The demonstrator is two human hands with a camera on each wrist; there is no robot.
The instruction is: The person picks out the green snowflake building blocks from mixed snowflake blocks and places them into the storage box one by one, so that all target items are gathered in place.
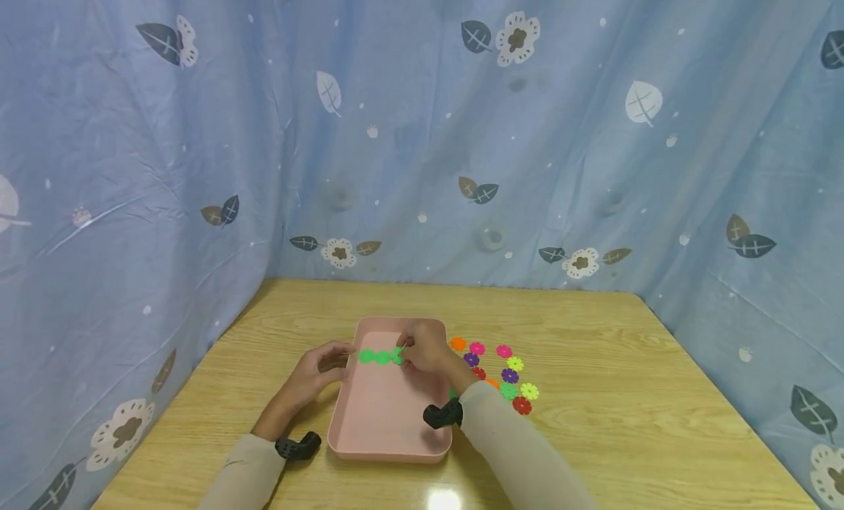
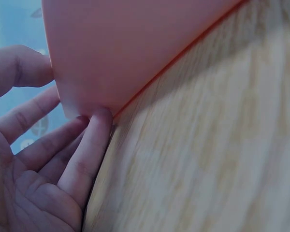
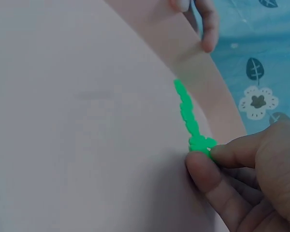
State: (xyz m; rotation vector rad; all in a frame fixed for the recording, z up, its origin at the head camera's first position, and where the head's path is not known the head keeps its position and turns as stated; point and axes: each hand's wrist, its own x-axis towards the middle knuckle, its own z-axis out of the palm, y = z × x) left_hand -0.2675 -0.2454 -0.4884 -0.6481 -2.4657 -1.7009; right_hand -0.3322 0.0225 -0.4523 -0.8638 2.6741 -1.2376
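A pink tray (image 1: 389,415) lies on the wooden table. Inside it, near the far end, my right hand (image 1: 424,349) pinches a green notched flower disc (image 1: 398,355) between thumb and forefinger. Two more green discs (image 1: 375,357) continue leftward from it in a row. In the right wrist view the pinched green disc (image 3: 201,144) touches the end of that row, partly covered by the fingertips; whether it is joined cannot be told. My left hand (image 1: 319,371) rests against the tray's left side, its fingers (image 2: 84,164) loosely bent and touching the outer wall.
Right of the tray lie several loose flower discs in orange, pink (image 1: 504,351), purple (image 1: 510,376), yellow (image 1: 530,391), red (image 1: 522,405) and green (image 1: 508,390). My right forearm covers part of that group. A blue patterned curtain (image 1: 422,129) surrounds the table (image 1: 626,422).
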